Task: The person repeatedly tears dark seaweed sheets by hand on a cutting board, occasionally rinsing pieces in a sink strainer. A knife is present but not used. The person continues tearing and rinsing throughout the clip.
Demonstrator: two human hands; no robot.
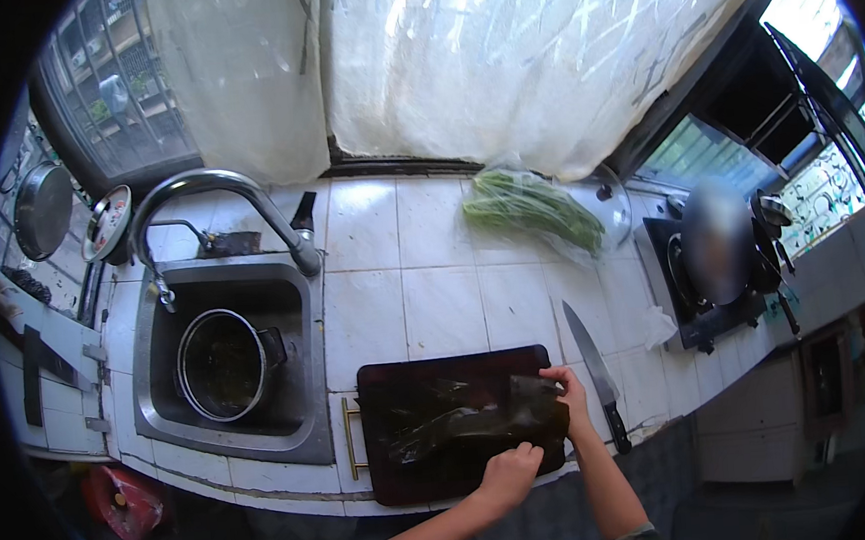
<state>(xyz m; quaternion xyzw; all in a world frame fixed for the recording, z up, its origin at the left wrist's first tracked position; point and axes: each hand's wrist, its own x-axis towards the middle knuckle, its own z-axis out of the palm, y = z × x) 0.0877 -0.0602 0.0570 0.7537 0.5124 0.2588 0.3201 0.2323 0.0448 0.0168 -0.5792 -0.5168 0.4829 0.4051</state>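
Observation:
A glossy, dark, wet-looking sheet, kelp-like in look, lies spread on a dark cutting board at the counter's front edge. My right hand pinches its right end near the board's far right corner. Closer to me, my left hand is curled at the sheet's near edge with its fingers closed on it. Dark sheet and dark board blend, so the sheet's outline is hard to trace. A kitchen knife with a black handle lies right of the board, its tip pointing away from me.
A pot with liquid sits in the steel sink under a curved faucet. Bagged leafy greens lie at the back beside a glass lid. A gas stove is at right, partly blurred. A red bag is low left.

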